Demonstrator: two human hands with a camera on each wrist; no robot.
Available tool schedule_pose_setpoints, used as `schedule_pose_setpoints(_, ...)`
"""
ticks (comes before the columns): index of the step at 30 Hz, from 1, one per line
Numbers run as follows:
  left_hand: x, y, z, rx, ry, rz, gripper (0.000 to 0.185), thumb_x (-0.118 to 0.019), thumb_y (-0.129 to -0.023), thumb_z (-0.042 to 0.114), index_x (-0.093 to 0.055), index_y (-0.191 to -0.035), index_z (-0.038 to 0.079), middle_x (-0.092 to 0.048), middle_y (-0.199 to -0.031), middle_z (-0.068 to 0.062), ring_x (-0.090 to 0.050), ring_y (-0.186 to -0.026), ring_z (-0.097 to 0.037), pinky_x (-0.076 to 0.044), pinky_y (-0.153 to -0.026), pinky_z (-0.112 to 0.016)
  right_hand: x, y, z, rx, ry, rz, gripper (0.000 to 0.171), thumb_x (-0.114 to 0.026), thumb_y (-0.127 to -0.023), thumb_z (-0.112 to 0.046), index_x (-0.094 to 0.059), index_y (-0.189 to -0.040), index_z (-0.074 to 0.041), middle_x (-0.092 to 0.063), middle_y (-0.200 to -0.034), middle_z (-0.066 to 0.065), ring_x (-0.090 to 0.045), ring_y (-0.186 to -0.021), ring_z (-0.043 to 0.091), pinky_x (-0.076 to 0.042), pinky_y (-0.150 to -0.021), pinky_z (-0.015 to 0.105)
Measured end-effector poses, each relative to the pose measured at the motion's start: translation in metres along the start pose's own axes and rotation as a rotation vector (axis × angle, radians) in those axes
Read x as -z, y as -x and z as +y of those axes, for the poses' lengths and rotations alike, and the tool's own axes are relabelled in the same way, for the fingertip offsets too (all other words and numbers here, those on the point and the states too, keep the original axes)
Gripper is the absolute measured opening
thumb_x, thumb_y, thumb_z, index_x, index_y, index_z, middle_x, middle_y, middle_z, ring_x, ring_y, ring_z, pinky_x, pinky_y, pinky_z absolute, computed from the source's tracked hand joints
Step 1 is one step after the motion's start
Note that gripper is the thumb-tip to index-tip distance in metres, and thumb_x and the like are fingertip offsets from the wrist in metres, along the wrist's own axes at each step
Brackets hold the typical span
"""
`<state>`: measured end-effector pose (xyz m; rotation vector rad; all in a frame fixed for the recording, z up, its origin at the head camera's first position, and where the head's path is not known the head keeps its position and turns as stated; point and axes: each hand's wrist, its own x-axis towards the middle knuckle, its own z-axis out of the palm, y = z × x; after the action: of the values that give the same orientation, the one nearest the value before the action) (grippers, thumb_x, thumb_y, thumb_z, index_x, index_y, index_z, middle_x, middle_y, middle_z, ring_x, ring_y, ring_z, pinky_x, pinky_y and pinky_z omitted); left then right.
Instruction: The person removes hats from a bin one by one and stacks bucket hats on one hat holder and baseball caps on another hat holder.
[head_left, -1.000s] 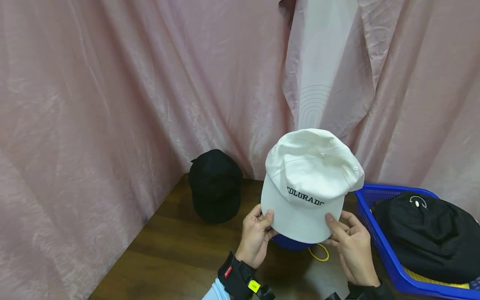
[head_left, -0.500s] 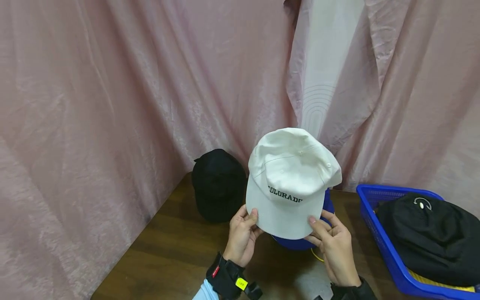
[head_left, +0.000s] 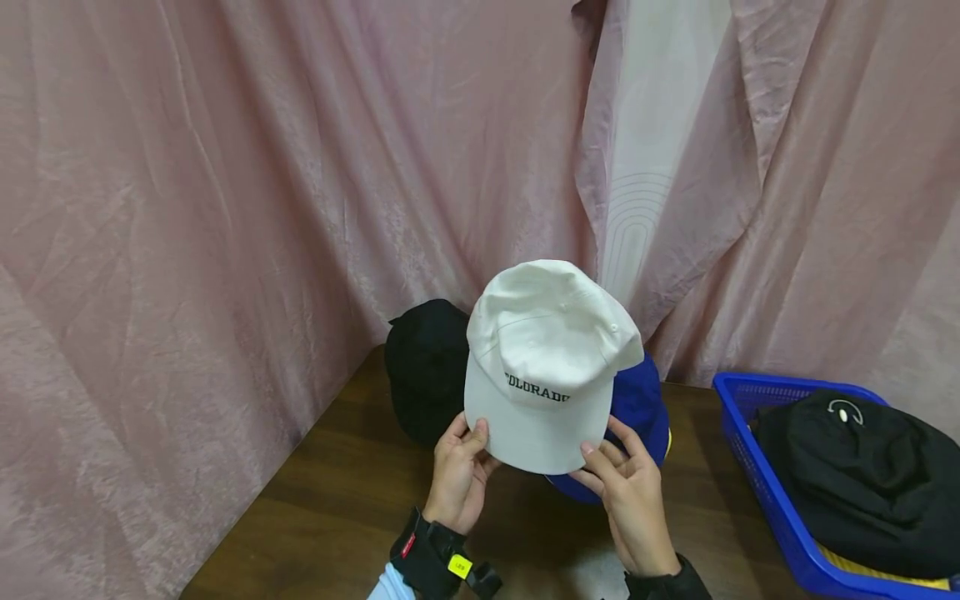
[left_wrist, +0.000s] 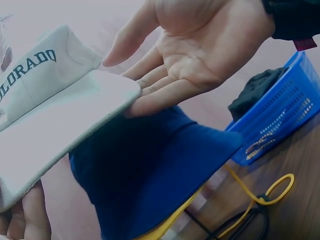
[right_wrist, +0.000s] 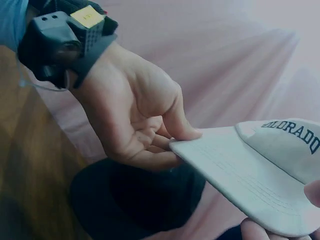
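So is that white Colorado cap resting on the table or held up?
Held up: the left hand and right hand pinch the brim of the white cap, above the table.

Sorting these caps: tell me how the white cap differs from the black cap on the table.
The white cap is held up by its brim, left hand and right hand pinching either side; the black cap rests untouched on the table. The white cap bears COLORADO lettering; the black cap shows none here. Both look like soft, brimmed caps.

I see the white cotton COLORADO cap point(head_left: 547, 367) above the blue cap point(head_left: 637, 408), the black cap point(head_left: 427, 367) left, the blue plastic basket point(head_left: 750, 467) right.
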<state>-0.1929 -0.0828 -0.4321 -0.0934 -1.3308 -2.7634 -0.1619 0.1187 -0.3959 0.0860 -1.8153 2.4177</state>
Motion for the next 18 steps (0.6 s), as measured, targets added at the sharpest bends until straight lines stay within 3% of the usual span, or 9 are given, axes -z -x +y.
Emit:
schedule_pose_setpoints(6, 0.009, -0.003, 0.007, -0.019, -0.004, 0.048, 0.023, -0.057, -0.104, 0.016, -0.059, -0.124, 0.005, -0.068, -0.106, -0.007, -0.067, -0.096, -0.018, -0.055, -0.078, -0.03, -0.013, -0.004, 0.008, 0.017, 0.01, -0.042, 0.064, -0.065, -0.097, 0.0, -0.032, -0.151, -0.001, -0.059, -0.13, 0.026, -0.068, -0.105, 0.021, -0.057, -0.083, 0.035)
schedule_pose_setpoints(18, 0.026, -0.008, 0.014, -0.058, -0.011, 0.078, 0.022, -0.058, -0.104, 0.018, -0.059, -0.122, 0.007, -0.066, -0.11, -0.006, -0.067, -0.096, -0.017, -0.055, -0.079, -0.03, -0.03, -0.012, 0.019, 0.023, 0.011, -0.062, 0.064, -0.063, -0.095, 0.007, -0.035, -0.152, -0.003, -0.061, -0.129, 0.027, -0.069, -0.103, 0.021, -0.057, -0.084, 0.033)
